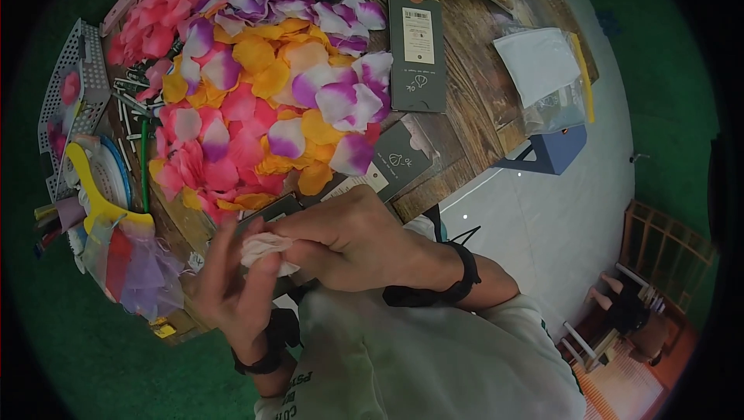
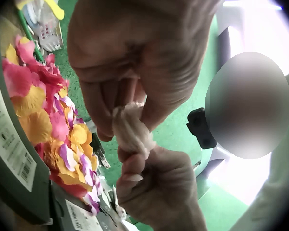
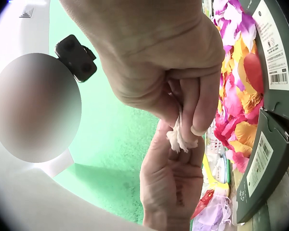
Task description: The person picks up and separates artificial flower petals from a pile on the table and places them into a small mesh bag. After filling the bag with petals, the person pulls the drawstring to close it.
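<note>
A small crumpled piece of whitish, thin material (image 1: pixel 266 248) is between the two hands, close to the person's body at the table's front edge. The left hand (image 1: pixel 242 284) pinches it between thumb and fingers; in the left wrist view the material (image 2: pixel 131 129) looks twisted and bunched. The right hand (image 1: pixel 360 242) pinches its other side, with fingertips and thumb close together. In the right wrist view a frayed end of the material (image 3: pixel 179 137) sticks out below the right fingers. Each wrist wears a black band.
Pink, orange and purple-white petals (image 1: pixel 271 141) lie heaped on the wooden table (image 1: pixel 465 87). Dark boxes (image 1: pixel 418 56) lie right of them. At the left are a perforated basket (image 1: pixel 87 83), a yellow-handled item (image 1: pixel 97 195) and sheer pouches (image 1: pixel 147 265). Plastic packets (image 1: pixel 539 67) lie at the right.
</note>
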The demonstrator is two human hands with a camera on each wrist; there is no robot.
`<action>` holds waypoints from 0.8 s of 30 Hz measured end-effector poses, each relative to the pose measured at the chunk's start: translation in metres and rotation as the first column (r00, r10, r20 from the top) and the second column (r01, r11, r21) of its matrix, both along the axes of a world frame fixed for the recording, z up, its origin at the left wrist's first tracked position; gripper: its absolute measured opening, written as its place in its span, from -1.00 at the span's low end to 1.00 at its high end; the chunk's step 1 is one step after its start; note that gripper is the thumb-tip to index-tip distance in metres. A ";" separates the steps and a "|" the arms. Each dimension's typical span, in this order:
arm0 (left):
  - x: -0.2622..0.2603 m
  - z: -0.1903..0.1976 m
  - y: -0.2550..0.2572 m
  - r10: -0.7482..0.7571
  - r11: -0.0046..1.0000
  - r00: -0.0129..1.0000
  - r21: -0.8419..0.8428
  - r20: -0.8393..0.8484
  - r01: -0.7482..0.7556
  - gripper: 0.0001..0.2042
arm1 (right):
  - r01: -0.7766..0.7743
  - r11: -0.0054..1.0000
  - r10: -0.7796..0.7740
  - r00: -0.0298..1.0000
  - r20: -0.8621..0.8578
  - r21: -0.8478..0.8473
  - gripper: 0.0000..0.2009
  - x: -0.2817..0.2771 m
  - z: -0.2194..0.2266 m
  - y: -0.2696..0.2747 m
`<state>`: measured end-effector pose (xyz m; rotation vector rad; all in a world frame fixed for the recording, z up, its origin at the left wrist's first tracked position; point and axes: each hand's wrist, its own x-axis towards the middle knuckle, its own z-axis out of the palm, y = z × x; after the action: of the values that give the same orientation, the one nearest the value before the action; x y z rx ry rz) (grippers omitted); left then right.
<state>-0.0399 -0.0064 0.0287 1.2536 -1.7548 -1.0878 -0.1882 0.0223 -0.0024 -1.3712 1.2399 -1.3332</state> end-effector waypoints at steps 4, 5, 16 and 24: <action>-0.005 0.000 -0.002 0.155 0.933 0.952 0.357 -0.265 -0.053 -0.74 | 0.039 0.999 -0.039 0.999 0.015 -0.022 -0.89 -0.010 0.004 -0.001; 0.002 -0.003 -0.003 0.153 0.933 0.953 0.356 -0.263 -0.051 -0.74 | 0.043 0.999 -0.043 0.999 0.009 -0.014 -0.85 -0.012 0.005 -0.002; 0.028 -0.017 -0.008 0.103 0.960 0.955 0.278 -0.277 -0.023 -0.76 | 0.325 0.911 -0.403 0.577 -0.710 -0.254 -0.72 -0.077 -0.008 -0.016; 0.034 -0.019 -0.005 0.087 0.968 0.969 0.251 -0.232 -0.027 -0.77 | 0.287 0.945 -0.261 0.365 -0.893 -0.159 -0.73 -0.072 -0.031 -0.043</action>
<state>-0.0056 -0.0112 0.0102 1.2492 -1.4254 -1.3948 -0.2607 -0.0203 -0.0334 -2.0478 2.2974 -0.6556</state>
